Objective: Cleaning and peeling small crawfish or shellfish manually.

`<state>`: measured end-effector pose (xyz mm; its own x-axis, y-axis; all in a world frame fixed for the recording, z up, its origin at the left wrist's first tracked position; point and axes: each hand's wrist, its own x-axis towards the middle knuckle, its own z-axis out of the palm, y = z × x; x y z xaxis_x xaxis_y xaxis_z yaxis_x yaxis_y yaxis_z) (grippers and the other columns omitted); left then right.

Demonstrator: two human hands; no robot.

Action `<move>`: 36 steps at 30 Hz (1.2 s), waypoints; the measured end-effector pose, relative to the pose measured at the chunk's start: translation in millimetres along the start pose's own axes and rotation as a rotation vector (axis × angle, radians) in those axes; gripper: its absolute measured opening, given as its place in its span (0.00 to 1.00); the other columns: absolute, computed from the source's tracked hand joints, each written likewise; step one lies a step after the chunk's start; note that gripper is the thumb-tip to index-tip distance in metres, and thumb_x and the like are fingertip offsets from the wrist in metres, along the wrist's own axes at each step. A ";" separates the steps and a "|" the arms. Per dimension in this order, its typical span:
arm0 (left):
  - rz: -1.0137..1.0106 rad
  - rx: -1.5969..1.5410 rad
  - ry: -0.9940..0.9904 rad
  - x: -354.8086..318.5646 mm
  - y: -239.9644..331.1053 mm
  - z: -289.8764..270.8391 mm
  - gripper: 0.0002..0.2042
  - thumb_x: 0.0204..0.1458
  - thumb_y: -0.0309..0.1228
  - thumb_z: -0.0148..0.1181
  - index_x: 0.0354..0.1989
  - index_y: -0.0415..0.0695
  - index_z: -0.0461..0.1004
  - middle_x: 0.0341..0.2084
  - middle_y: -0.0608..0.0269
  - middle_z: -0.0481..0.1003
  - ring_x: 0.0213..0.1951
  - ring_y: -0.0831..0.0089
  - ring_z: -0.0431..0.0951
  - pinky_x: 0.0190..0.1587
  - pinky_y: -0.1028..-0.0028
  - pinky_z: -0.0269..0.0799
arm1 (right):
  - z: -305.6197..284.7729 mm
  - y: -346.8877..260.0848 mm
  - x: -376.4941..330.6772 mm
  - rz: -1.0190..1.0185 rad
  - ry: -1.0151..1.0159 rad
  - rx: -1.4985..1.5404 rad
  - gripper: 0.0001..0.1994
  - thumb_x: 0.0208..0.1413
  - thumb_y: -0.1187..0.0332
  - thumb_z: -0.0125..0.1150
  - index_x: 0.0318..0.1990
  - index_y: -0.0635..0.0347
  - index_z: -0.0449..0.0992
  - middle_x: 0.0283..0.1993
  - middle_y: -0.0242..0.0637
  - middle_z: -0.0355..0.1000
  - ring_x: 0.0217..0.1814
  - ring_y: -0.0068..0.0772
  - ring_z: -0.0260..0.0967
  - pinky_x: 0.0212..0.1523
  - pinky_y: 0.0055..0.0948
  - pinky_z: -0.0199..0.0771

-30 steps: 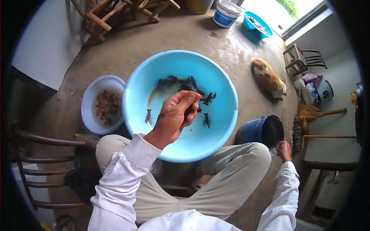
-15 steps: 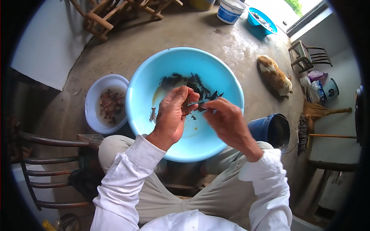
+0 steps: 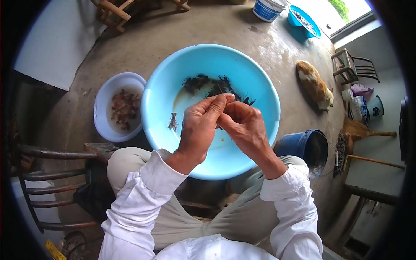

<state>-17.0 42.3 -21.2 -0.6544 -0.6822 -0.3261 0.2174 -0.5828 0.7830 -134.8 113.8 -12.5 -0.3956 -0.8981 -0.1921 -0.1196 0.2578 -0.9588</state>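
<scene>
A big light-blue basin point(image 3: 264, 95) stands on the concrete floor between my knees, with a little water and several dark crayfish point(image 3: 203, 84) at its far side. One pale crayfish point(image 3: 173, 122) lies apart near the left wall. Over the basin's middle, my left hand point(image 3: 199, 125) and my right hand point(image 3: 245, 128) meet, fingertips pinched together on one small dark crayfish point(image 3: 222, 104), which is mostly hidden by the fingers.
A white bowl point(image 3: 102, 108) with reddish pieces in water sits left of the basin. A dark blue bucket point(image 3: 305, 147) stands by my right knee. A cat point(image 3: 314, 84) lies to the right. Wooden chairs point(image 3: 47, 182) at left, a broom point(image 3: 364, 132) at right.
My right hand has come up from beside the blue bucket to the basin and joined my left hand on the crayfish. Both hands now sit a little lower over the basin.
</scene>
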 end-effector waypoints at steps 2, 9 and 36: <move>0.165 0.201 -0.025 0.3 -3.9 2.0 0.17 0.69 0.38 0.51 0.55 0.38 0.78 0.47 0.59 0.80 0.47 0.75 0.78 0.51 0.74 0.72 | -2.8 -5.5 -3.1 0.006 0.009 -0.053 0.10 0.57 0.68 0.63 0.34 0.70 0.78 0.28 0.36 0.79 0.30 0.17 0.71 0.31 0.25 0.70; 0.210 0.308 -0.093 -4.7 -1.5 5.5 0.18 0.70 0.35 0.49 0.58 0.35 0.75 0.52 0.54 0.79 0.53 0.72 0.77 0.58 0.74 0.71 | -15.5 -10.0 -7.2 -0.036 -0.017 -0.135 0.10 0.58 0.69 0.58 0.35 0.72 0.76 0.28 0.36 0.78 0.29 0.18 0.70 0.29 0.27 0.70; 0.635 1.016 -0.363 -3.8 6.4 -6.7 0.24 0.56 0.13 0.52 0.64 0.34 0.67 0.59 0.41 0.72 0.56 0.48 0.77 0.56 0.64 0.76 | -28.4 8.2 -11.4 0.305 -0.128 0.697 0.05 0.60 0.74 0.54 0.36 0.67 0.75 0.24 0.24 0.59 0.19 0.13 0.50 0.19 0.21 0.46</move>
<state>-8.3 38.2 -18.4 -0.8355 -0.4628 0.2962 0.0164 0.5178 0.8554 -157.1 136.3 -12.1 -0.2055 -0.8685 -0.4511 0.5960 0.2545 -0.7616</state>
